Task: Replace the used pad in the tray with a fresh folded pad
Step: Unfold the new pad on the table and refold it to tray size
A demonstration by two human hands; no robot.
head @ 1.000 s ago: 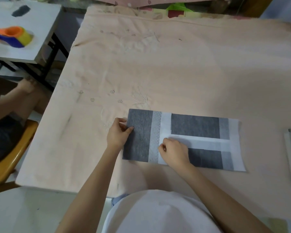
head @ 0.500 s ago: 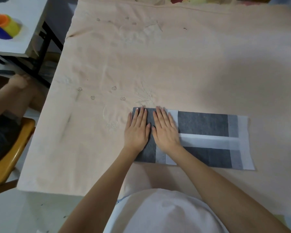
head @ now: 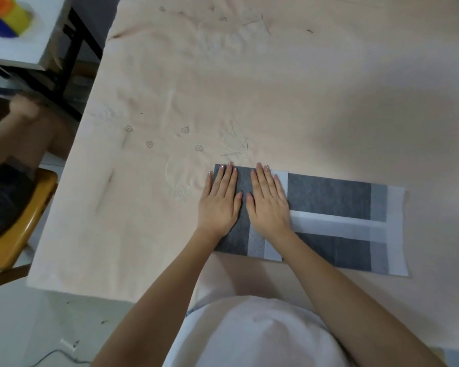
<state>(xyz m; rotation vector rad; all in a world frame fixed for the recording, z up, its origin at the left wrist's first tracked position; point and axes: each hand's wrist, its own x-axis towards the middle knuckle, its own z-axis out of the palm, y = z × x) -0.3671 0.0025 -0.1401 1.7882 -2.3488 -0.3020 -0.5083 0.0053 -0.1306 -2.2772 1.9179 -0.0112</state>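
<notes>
Head view shows the left hand [head: 219,201] and right hand [head: 268,202], fingers open and flat, pressing the left end of the fresh pad [head: 329,193] near the table [head: 276,88] edge. Folding looks only partly done, and no tray is visible, so swapping remains.

In front of me the surface [head: 302,88], covered with a peach embroidered cloth [head: 196,75], carries the folded grey-and-white pad [head: 329,197].

grey-and-white pad [head: 329,197], peach embroidered tablecloth [head: 276,88]
</notes>
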